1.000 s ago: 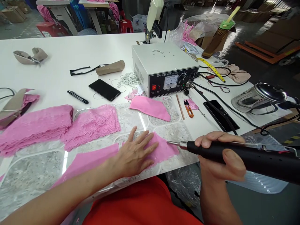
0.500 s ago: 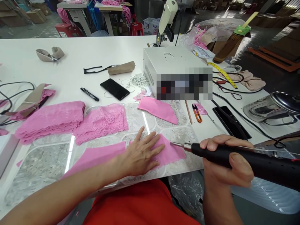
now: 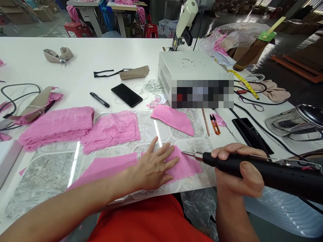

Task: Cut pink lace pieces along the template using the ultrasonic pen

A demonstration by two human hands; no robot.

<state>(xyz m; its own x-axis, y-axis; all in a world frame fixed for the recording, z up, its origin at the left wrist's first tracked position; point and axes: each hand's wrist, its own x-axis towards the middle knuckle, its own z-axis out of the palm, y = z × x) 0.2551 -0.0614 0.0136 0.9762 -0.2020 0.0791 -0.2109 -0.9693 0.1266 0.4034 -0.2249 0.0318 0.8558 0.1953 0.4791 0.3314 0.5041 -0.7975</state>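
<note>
My left hand (image 3: pixel 153 166) lies flat with fingers spread on a pink fabric piece (image 3: pixel 188 164), pressing it against the marbled plastic sheet (image 3: pixel 42 181). Another pink fabric strip (image 3: pixel 108 166) extends leftward beneath my wrist and forearm. In my right hand (image 3: pixel 239 171) is a thick black hand tool (image 3: pixel 280 176) with a thin metal tip. Its tip points left, over the fabric just right of my left fingers; whether it touches the cloth I cannot tell. A folded pink piece (image 3: pixel 173 119) rests beyond my fingertips. Pink lace stacks (image 3: pixel 58 126) lie at the left.
A grey metal box (image 3: pixel 194 67) stands behind the fabric. Orange thread snips (image 3: pixel 215 124), a pencil (image 3: pixel 205 121), a black phone (image 3: pixel 127 95) and a marker (image 3: pixel 99 99) lie around. Cables run along the right, near a glass jug (image 3: pixel 295 122) and a yellow tape measure (image 3: pixel 243 84).
The tool's tip has shifted slightly left across the fabric, towards my left fingers. My left hand keeps its place on the cloth. The whole view has shifted a little.
</note>
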